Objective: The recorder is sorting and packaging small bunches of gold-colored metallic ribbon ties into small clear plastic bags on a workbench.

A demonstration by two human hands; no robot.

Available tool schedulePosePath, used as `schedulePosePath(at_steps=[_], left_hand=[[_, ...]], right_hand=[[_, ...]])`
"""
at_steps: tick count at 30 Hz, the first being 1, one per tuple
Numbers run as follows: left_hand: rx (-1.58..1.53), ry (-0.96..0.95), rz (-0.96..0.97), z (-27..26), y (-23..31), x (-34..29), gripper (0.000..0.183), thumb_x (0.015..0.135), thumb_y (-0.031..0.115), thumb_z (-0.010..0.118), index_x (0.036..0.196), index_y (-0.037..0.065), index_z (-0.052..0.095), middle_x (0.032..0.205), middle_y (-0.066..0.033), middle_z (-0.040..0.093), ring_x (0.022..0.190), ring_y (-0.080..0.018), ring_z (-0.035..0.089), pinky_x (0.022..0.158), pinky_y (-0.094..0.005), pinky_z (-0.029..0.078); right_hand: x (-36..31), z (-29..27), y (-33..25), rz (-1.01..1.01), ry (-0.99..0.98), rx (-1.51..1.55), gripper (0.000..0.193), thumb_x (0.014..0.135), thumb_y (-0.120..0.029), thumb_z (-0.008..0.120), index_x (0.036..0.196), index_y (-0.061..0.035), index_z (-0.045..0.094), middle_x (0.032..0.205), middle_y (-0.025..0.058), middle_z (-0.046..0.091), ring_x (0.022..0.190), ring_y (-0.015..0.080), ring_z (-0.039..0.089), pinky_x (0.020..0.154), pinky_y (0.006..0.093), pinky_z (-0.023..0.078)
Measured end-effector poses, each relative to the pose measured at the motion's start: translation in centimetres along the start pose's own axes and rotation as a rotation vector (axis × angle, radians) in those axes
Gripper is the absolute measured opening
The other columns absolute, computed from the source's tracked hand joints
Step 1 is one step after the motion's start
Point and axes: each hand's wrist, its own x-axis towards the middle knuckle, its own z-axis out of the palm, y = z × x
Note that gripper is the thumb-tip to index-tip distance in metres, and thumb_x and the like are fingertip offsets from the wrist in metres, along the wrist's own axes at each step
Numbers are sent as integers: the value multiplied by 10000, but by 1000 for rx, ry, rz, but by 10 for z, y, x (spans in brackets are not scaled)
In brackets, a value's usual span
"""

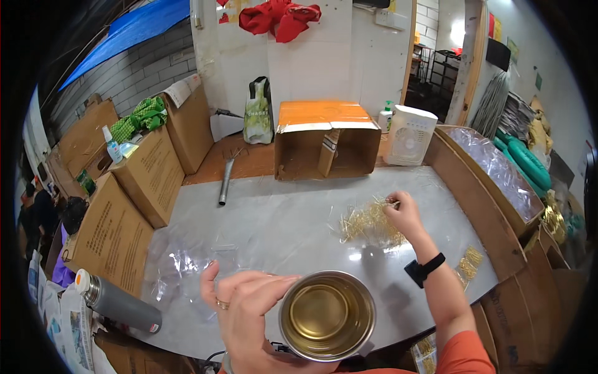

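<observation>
A metal cup (361, 324) with clear yellowish liquid in it stands tilted toward me at the lower middle. My left hand (246, 315) is wrapped round its left side, with a ring on one finger. Farther up and to the right, my right hand (406, 215) has its fingers pinched together at the edge of a loose heap of thin gold wire pieces (364, 224). What the fingertips hold is too small to make out. A dark band (425, 270) circles my right wrist. Clear plastic bags (184, 265) lie left of the cup.
Cardboard boxes (146, 174) wall the table's left side. At the back stand an orange-topped open box (327, 113) and a white fan unit (411, 134). A metal fork-ended tool (226, 184) lies nearer. A grey flask (121, 305) leans at left; more gold pieces (468, 265) lie right.
</observation>
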Motion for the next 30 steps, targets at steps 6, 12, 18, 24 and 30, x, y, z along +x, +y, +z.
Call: schedulePosePath(at_steps=[6,12,18,24,30], left_hand=[[-68,-90,56,-6,14,-7,666,707,604,807,1097,86,656,1020,-9,716,977,-200,629,1157,-556,189],[-219,-130,126,-1,11,-15,576,796,606,751,1097,118,695,1018,18,724,977,-186,648,1165,-546,198],[-189,-151,114,1,23,-13,417,787,377,815,1048,107,635,907,-29,710,891,-199,631,1170,-536,232],[-283,-185,342,8,-6,-15,610,758,532,796,1146,81,659,1017,-50,725,983,-241,646,1151,-536,223],[-282,-173,317,13,-3,-13,603,794,569,759,1124,73,668,999,-45,728,958,-234,645,1152,-531,223]], right_hand=[[-29,8,36,105,-247,-225,499,755,-243,758,1178,4,657,1154,214,675,994,341,680,878,383,542],[-25,1,48,719,-5,892,385,989,-238,582,1322,-44,579,1266,155,660,1104,329,666,901,439,546],[-50,10,26,850,42,1802,495,1041,-419,449,1342,-48,577,1322,175,628,1206,358,602,1068,545,470],[-39,19,15,697,58,1945,454,1042,-398,480,1319,-54,587,1299,153,638,1163,337,617,1024,512,492],[-11,21,36,846,197,1661,279,1021,-301,614,1196,-85,599,1185,85,616,1071,247,587,939,453,501]])
